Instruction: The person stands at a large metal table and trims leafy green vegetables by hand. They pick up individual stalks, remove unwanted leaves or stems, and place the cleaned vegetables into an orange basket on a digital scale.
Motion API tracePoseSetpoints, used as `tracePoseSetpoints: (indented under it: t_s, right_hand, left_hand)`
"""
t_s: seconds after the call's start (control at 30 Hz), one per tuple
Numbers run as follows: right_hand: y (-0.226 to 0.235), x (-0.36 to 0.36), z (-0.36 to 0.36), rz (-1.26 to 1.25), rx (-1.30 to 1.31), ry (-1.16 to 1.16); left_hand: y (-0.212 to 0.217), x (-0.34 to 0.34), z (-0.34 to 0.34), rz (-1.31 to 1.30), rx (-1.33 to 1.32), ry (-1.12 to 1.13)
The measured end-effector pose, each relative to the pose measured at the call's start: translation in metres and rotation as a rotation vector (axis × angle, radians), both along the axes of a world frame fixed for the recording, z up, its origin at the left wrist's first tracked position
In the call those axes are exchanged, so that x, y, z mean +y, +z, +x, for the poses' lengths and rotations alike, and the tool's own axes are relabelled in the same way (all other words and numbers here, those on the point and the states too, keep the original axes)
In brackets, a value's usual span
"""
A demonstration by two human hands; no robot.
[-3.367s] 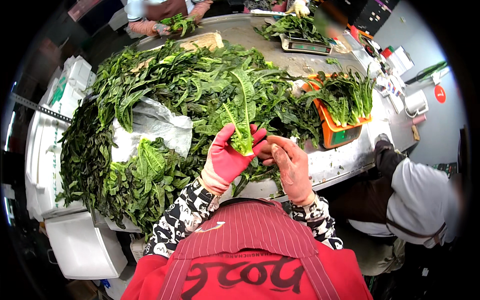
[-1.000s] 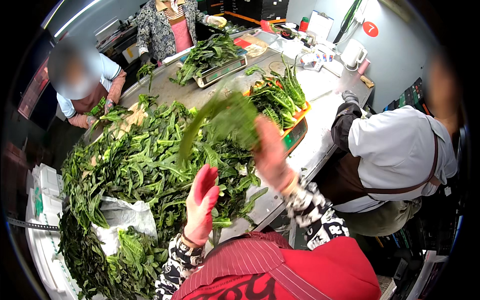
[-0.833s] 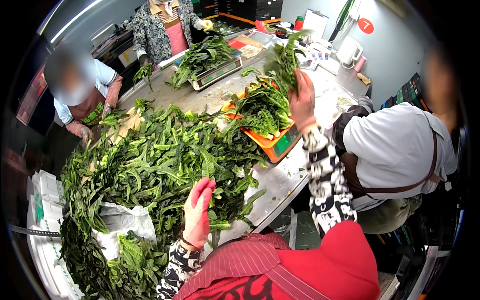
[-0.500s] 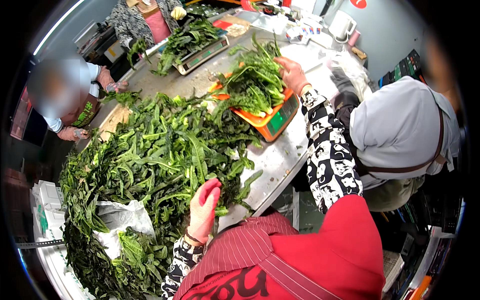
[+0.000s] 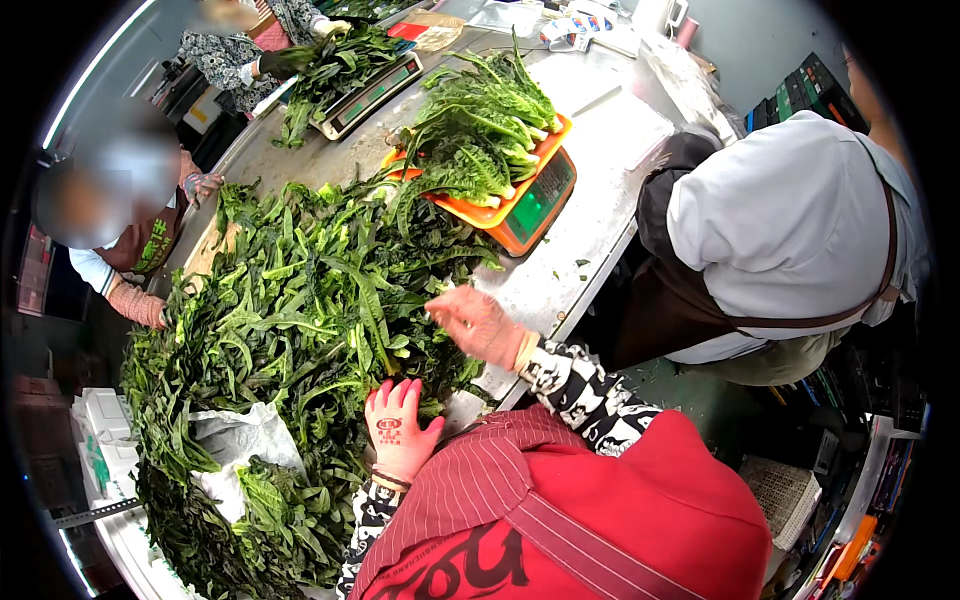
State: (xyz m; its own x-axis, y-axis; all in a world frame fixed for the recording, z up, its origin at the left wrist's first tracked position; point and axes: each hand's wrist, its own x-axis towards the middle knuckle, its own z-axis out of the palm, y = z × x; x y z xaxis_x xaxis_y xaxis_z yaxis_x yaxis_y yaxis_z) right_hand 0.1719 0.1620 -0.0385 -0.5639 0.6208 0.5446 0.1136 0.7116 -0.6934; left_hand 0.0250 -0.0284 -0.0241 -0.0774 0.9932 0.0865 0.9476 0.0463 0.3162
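A broad heap of dark leafy greens (image 5: pixel 290 320) covers the left of the metal table. My left hand (image 5: pixel 400 430), in a pink glove, lies back up on its near edge, fingers stretched and thumb apart. My right hand (image 5: pixel 482 325), also gloved, hovers over the heap's right side near the table edge; its fingers are loosely bent and apart, and I see nothing in them. Beyond it, an orange scale (image 5: pixel 540 205) with a green display carries a pile of leafy greens (image 5: pixel 485 130), pale stem ends toward me.
A second scale (image 5: pixel 370 95) with greens stands at the far side, where a person's gloved hand (image 5: pixel 335 25) touches them. Another person (image 5: pixel 135 235) stands at the left. A person in a grey hood (image 5: pixel 790 230) is close on my right. White plastic (image 5: pixel 250 440) lies among the greens.
My right hand has come back from the greens on the orange scale to the heap. My left hand has turned back up and come down on the leaves.
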Motion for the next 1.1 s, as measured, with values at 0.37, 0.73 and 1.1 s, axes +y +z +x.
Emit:
tracePoseSetpoints:
  t_s: [0.37,0.73,1.1]
  right_hand:
    - [-0.017,-0.032,-0.024,0.077,0.008,0.255]
    - [0.040,-0.021,-0.078,-0.056,-0.393,-0.035]
    - [0.028,0.041,-0.104,-0.344,-0.060,-0.085]
  left_hand:
    - [-0.036,-0.039,-0.011,0.204,-0.025,0.030]
    - [0.002,-0.029,-0.035,0.684,-1.163,0.943]
    - [-0.067,-0.064,-0.035,0.704,-1.134,1.145]
